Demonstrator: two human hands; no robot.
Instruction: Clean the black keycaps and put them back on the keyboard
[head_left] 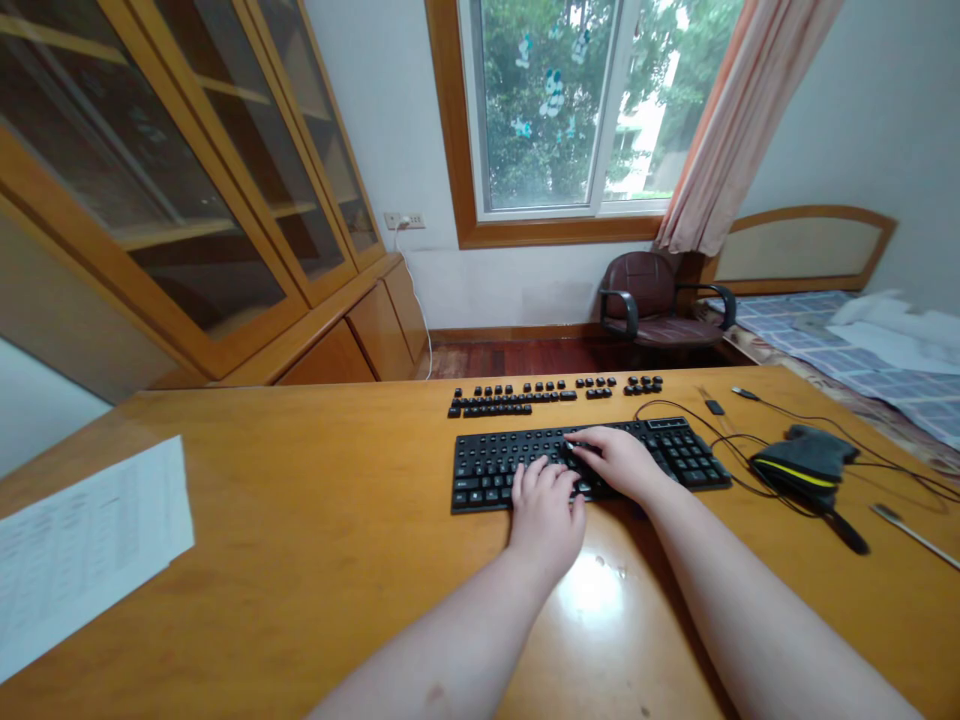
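Note:
A black keyboard (491,490) lies on the wooden desk. Its upper rows look bare of caps, while the lower left and the number pad carry keycaps. My left hand (546,522) rests on the lower middle of the keyboard, palm down, fingers spread over the keys. Just above it, my right hand (619,462) has thumb and forefinger pinched together at the upper middle rows. Something small and pale shows at those fingertips, too small to name. Beyond the keyboard, loose black keycaps (495,410) stand in neat rows.
To the right lie a dark grey pouch (802,462) with a yellow stripe, a USB plug (744,393) on a cable, a small black piece (715,407) and a thin stick (919,538). Printed sheets (97,550) lie at left. An armchair (649,300) stands beyond the desk.

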